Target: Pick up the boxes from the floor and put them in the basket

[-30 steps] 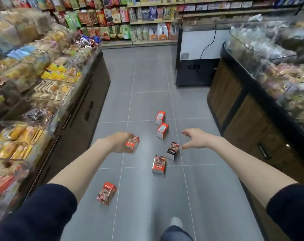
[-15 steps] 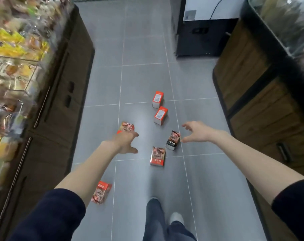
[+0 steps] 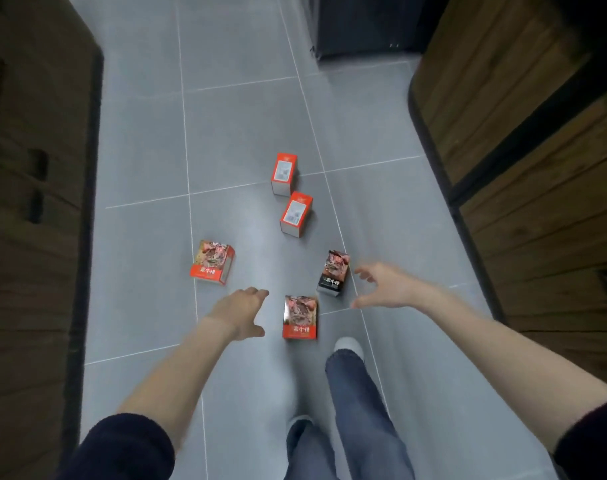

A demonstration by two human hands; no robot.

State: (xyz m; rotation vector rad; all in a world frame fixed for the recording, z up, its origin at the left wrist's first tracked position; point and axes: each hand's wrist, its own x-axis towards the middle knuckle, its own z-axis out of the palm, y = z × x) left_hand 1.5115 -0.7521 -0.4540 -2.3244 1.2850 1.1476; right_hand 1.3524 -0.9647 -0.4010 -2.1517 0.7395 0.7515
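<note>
Your left grip (image 3: 239, 313) and right grip (image 3: 385, 285) are both spread and hold nothing. The left hangs just beside the near red box (image 3: 300, 317), the right just beside the black box (image 3: 334, 271). Recommended: take each box across its narrow sides, thumb opposing fingers, and lift straight.

Count on the floor (image 3: 139, 271), five boxes:
- **Red:** two, counting the left red box (image 3: 212, 262).
- **Black:** one.
- **Orange:** two, the far orange box (image 3: 283, 173) and the near orange box (image 3: 296, 214).

No basket is in view.
</note>
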